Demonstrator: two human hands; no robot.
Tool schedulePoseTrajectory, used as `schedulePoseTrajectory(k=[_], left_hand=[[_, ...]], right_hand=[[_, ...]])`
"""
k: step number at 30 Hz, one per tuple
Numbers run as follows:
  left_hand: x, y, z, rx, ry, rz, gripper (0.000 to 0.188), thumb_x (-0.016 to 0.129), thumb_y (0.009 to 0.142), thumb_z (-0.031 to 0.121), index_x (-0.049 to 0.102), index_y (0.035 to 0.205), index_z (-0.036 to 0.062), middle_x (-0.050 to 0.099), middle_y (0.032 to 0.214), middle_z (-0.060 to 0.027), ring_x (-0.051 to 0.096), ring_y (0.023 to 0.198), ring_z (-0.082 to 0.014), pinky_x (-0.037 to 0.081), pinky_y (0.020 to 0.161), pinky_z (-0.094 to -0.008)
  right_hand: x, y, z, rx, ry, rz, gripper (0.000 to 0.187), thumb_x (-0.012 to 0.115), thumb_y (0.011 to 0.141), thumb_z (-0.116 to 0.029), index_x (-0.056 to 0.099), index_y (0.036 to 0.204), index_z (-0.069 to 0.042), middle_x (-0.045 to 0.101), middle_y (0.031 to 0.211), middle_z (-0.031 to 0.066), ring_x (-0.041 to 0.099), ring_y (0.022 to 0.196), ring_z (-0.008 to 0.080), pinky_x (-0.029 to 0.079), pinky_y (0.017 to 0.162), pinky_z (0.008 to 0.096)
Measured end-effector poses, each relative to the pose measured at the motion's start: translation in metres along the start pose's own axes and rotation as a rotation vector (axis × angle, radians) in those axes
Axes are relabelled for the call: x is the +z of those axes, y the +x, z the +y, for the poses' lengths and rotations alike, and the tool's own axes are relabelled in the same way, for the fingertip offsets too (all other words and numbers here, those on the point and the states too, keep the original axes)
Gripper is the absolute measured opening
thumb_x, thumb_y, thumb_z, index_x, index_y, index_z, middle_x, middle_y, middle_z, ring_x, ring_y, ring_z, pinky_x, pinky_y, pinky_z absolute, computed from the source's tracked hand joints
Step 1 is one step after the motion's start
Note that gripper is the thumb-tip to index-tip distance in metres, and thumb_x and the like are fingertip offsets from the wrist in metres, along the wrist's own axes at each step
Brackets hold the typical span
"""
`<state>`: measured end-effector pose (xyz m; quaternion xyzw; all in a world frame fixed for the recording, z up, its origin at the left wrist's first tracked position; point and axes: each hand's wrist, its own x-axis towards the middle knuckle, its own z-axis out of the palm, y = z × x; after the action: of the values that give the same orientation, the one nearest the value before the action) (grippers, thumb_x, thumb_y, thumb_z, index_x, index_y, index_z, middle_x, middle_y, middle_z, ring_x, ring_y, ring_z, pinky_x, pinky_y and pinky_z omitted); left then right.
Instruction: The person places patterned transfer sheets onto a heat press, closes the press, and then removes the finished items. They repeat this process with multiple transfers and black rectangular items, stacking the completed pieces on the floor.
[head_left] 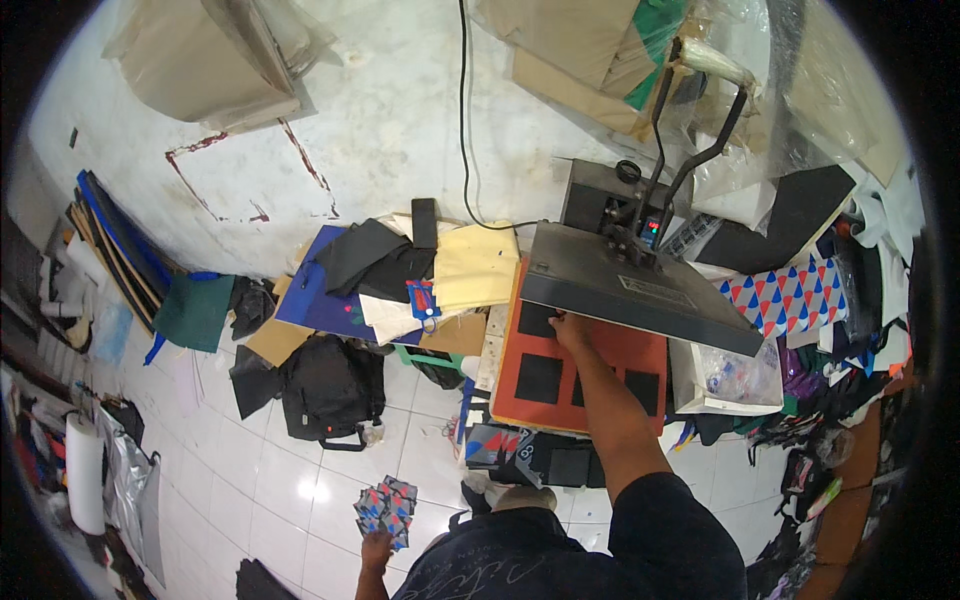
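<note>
A heat press stands in front of me, its dark upper plate raised over an orange-red lower pad. Several black squares lie on the pad, among them one square at the left and another at the right. My right hand reaches under the raised plate, its fingers closed at the edge of the far-left black square. Low at the left, away from the press, my left hand grips a fanned bunch of grey, red and blue patterned pieces.
An open white box with plastic bags sits right of the press. Left of it, a table holds yellow cloth, black cloth and a phone. A black backpack rests on the floor. Patterned sheets lie before the press.
</note>
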<state>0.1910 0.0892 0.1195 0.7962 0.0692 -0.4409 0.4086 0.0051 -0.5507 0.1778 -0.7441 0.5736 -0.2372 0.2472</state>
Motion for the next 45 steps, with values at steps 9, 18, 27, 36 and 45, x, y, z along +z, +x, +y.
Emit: schedulePoseTrajectory(k=[9, 18, 27, 36, 45], left_hand=[[-0.045, -0.022, -0.056, 0.154, 0.441, -0.166, 0.028, 0.062, 0.084, 0.023, 0.065, 0.105, 0.0039, 0.067, 0.086, -0.0081, 0.065, 0.071, -0.0206, 0.051, 0.057, -0.0326], [-0.039, -0.008, -0.038, -0.027, -0.017, -0.065, 0.033, 0.061, 0.087, 0.03, 0.061, 0.106, 0.0025, 0.063, 0.084, -0.0071, 0.06, 0.067, -0.0156, 0.047, 0.055, -0.0288], [-0.037, -0.001, 0.018, -0.144, 0.277, -0.067, 0.035, 0.062, 0.085, 0.021, 0.057, 0.114, 0.0019, 0.062, 0.088, -0.0084, 0.061, 0.071, -0.0157, 0.049, 0.056, -0.0283], [-0.045, 0.045, 0.051, -0.037, 0.36, -0.172, 0.033, 0.061, 0.088, 0.024, 0.057, 0.114, 0.0035, 0.063, 0.088, -0.0062, 0.061, 0.069, -0.0149, 0.047, 0.054, -0.0273], [-0.022, 0.047, 0.102, 0.084, 0.366, -0.191, 0.031, 0.062, 0.087, 0.021, 0.057, 0.113, 0.0054, 0.063, 0.087, -0.0063, 0.06, 0.073, -0.0137, 0.047, 0.058, -0.0278]], right_hand=[[-0.019, -0.012, -0.041, 0.06, -0.131, -0.071, 0.057, 0.074, 0.077, -0.021, 0.05, 0.125, -0.004, 0.049, 0.131, 0.0196, 0.047, 0.121, 0.0369, 0.041, 0.099, 0.0436], [-0.058, -0.046, -0.06, -0.086, -0.025, 0.037, 0.044, 0.065, 0.086, -0.032, 0.054, 0.117, -0.003, 0.061, 0.109, 0.0169, 0.058, 0.1, 0.0334, 0.046, 0.085, 0.0425], [-0.115, -0.279, 0.006, 0.221, 0.16, -0.009, 0.024, 0.066, 0.086, -0.026, 0.065, 0.092, -0.003, 0.066, 0.079, 0.0134, 0.064, 0.07, 0.0232, 0.05, 0.062, 0.0344], [-0.062, -0.389, 0.084, 0.141, -0.383, -0.148, 0.035, 0.071, 0.075, -0.021, 0.062, 0.107, -0.009, 0.059, 0.105, 0.0123, 0.058, 0.096, 0.0309, 0.049, 0.078, 0.0425], [-0.044, -0.346, 0.094, -0.149, -0.562, -0.31, 0.056, 0.075, 0.071, -0.027, 0.056, 0.122, -0.014, 0.054, 0.118, 0.0099, 0.053, 0.11, 0.0305, 0.04, 0.093, 0.0457]])
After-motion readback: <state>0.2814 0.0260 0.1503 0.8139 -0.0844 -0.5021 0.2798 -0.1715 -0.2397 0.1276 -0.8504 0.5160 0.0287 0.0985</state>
